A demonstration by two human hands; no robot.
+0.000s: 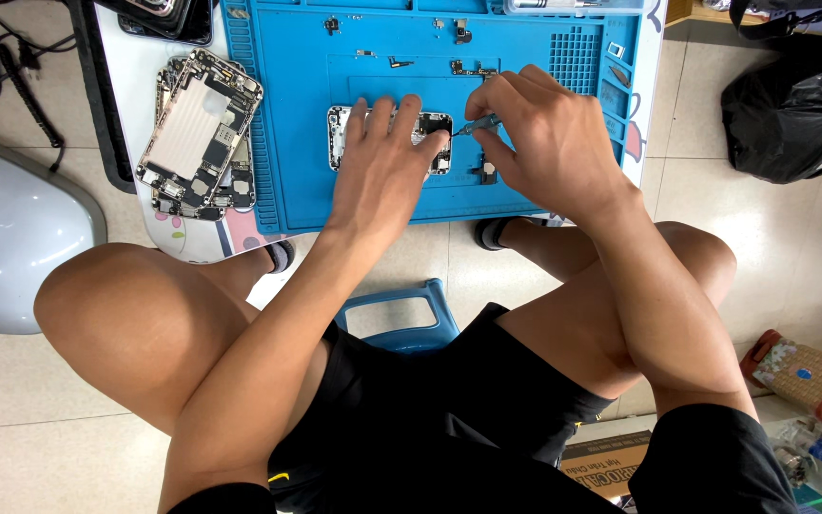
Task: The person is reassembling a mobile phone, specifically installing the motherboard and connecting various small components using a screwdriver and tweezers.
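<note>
An opened phone chassis (339,138) lies flat on a blue work mat (287,95). My left hand (382,157) presses down on it, fingers spread over its middle. My right hand (544,133) grips a thin grey screwdriver (476,125) whose tip points at the phone's right end, close to my left fingertips. Small loose parts (473,69) lie on the mat just beyond the phone, and one small part (487,172) sits beside my right hand.
A stack of stripped phone bodies (200,128) sits on the white table left of the mat. A blue stool (401,319) shows between my knees. A black plastic bag (792,114) lies on the floor at the right, a grey rounded object (7,247) at the left.
</note>
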